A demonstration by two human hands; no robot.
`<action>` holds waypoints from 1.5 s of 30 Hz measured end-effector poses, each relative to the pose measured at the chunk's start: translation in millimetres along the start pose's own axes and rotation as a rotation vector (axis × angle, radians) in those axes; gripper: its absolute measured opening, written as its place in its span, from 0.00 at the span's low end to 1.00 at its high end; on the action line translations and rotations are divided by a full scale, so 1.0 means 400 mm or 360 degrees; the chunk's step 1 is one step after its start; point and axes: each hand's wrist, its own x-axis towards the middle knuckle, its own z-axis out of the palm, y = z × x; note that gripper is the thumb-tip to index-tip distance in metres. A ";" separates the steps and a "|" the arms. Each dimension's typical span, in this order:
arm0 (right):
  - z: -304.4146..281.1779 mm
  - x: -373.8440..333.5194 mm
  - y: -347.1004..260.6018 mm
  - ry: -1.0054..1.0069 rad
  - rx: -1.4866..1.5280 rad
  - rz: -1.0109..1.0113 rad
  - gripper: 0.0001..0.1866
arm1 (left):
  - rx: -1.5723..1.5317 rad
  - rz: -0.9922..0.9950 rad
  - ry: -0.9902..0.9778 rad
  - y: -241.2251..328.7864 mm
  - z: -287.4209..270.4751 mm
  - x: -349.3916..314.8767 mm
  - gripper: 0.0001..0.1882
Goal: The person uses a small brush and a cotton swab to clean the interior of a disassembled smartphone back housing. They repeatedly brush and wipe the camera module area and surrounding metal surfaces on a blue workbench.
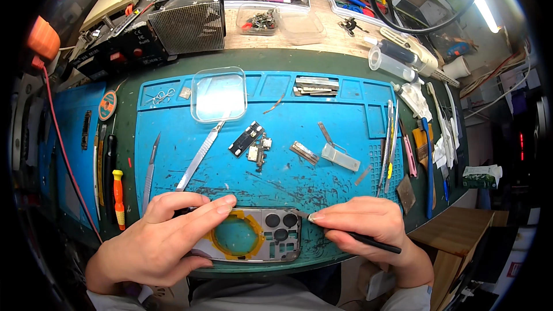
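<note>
Steadying a grey, flat, rectangular device frame (267, 236) at lower centre of the frame of view: left hand (158, 236), fingers over its left end and along the top edge, thumb by the lower edge; grip closed on it. Device frame has a yellow-orange ring around a large round hole, three dark round discs toward its right end. Right hand (366, 223), lower right of centre: grip pinched closed on a slim black-handled tool (375, 243), its thin metal tip at the device frame's upper right corner; contact cannot be told. Underneath and beyond, a blue, scratched work mat (282, 181) on a dark green surface (247, 60). Mid-frame, a small black rectangular part (246, 139) beside a silver-and-white cluster of small parts (260, 152). Right of these, a clear rectangular plastic case (340, 157). Upper left of centre, a clear square plastic tray (219, 95); a silver-handled scalpel (200, 156) slants up to its lower edge. Far left, a yellow-and-orange-handled screwdriver (118, 196).
</note>
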 end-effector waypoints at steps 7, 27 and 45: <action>-0.004 0.011 -0.008 -0.0066 -0.0044 0.0029 0.19 | 0.0035 0.0014 -0.0034 0.002 -0.006 0.005 0.56; -0.020 0.027 -0.005 -0.0140 0.0098 0.0120 0.16 | -0.0047 -0.0042 -0.0179 -0.003 -0.027 0.013 0.56; -0.024 0.025 -0.008 -0.0161 0.0062 0.0144 0.16 | -0.0075 -0.0019 -0.0193 -0.013 -0.038 0.020 0.56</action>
